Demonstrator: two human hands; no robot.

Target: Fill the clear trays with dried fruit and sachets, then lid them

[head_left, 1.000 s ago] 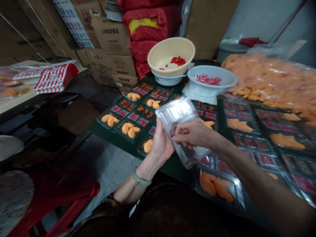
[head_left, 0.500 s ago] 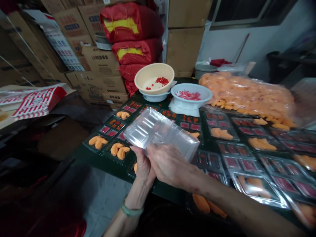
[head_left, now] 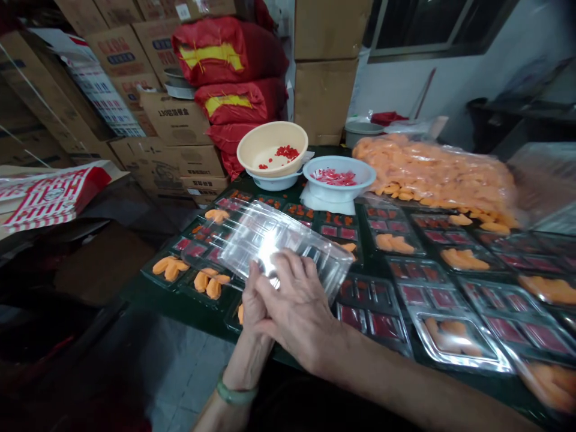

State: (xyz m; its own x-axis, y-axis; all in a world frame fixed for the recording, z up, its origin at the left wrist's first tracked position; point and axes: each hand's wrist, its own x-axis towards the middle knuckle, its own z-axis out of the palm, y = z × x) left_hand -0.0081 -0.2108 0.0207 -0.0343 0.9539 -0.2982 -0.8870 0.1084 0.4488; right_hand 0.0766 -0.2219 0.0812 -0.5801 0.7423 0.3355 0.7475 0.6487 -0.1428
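Note:
A small stack of clear plastic lids with moulded ridges is held tilted above the table, bright with glare. My left hand, with a green bangle at the wrist, grips its near edge, thumb on top. Crossing over it, my right hand is closed at the same edge, fingers bent on the upper lid; its fingertips are partly hidden. A blurred clear sheet edge sticks out to the left of the stack. Beneath and around lie dark compartment trays holding orange shell-like pieces and dark red pieces.
Lidded trays fill the right side of the dark green table. Behind stand a cream basin with red bits, a white bowl with pink-red pieces, and a large bag of orange pieces. Cartons and red sacks are stacked beyond.
My right hand has turned flatter, its fingers reaching further over the lids. The stack has shifted, and a clear edge now spreads out to its left. The view has moved slightly.

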